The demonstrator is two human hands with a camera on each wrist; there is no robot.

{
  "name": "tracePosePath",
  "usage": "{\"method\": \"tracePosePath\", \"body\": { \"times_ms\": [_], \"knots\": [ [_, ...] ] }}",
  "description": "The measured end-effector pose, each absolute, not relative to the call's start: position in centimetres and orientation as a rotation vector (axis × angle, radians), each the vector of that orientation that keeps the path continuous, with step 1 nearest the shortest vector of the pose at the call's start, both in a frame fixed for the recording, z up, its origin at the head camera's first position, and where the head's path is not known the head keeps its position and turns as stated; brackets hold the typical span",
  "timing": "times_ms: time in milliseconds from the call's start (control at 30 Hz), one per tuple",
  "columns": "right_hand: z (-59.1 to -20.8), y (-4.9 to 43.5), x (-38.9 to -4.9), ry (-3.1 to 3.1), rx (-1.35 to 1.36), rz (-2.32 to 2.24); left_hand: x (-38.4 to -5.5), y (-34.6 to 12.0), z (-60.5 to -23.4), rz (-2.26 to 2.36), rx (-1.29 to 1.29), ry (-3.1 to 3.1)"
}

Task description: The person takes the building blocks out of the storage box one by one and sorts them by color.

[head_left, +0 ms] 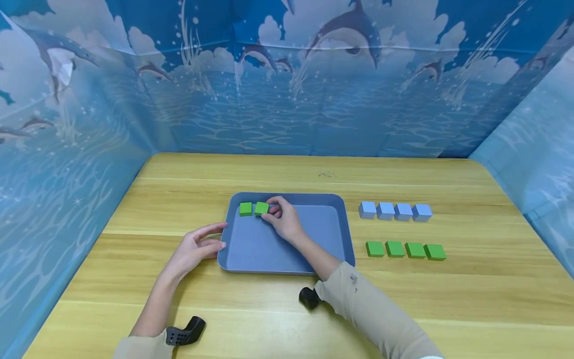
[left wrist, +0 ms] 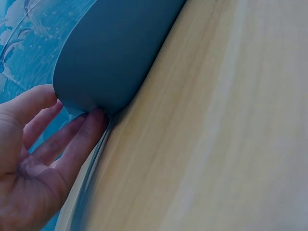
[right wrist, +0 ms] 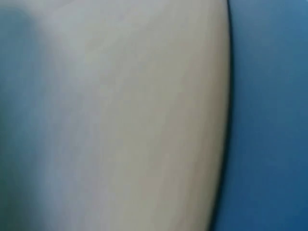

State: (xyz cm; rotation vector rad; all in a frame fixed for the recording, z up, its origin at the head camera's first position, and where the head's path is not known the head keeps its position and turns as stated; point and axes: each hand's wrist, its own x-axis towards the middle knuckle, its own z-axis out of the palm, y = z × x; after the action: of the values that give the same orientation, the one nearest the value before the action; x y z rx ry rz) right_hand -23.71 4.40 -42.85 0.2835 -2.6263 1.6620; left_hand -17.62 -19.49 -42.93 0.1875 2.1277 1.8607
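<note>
In the head view, my right hand (head_left: 286, 222) reaches over the grey-blue tray (head_left: 269, 254) and pinches a green block (head_left: 261, 208) between thumb and fingers near its far left corner. Just left of that block, another green block (head_left: 245, 209) sits on the tray floor. My left hand (head_left: 194, 251) is at the tray's left side, its fairly straight fingertips touching the rim. The left wrist view shows those fingers (left wrist: 79, 139) against the tray's outer wall (left wrist: 91, 98). The right wrist view is blurred and shows the tray (right wrist: 274, 115) without the fingers.
Right of the tray, a row of several light blue blocks (head_left: 385, 211) stands on the wooden table (head_left: 403, 304). A row of several green blocks (head_left: 395, 249) lies nearer to me. Blue dolphin-print cloth (head_left: 287, 109) hangs behind the table and at its sides.
</note>
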Motion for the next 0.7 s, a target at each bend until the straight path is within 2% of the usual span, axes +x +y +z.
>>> {"method": "tracePosePath", "body": {
  "times_ms": [400, 700],
  "knots": [
    [-41.1, 7.3, -22.4, -2.634, 0.148, 1.817, -17.6, -19.3, -42.9, 1.839, 0.196, 2.136],
    [-39.5, 9.9, -21.4, -2.678, 0.199, 1.765, -17.7, -19.3, -42.9, 1.831, 0.186, 2.164]
  ]
}}
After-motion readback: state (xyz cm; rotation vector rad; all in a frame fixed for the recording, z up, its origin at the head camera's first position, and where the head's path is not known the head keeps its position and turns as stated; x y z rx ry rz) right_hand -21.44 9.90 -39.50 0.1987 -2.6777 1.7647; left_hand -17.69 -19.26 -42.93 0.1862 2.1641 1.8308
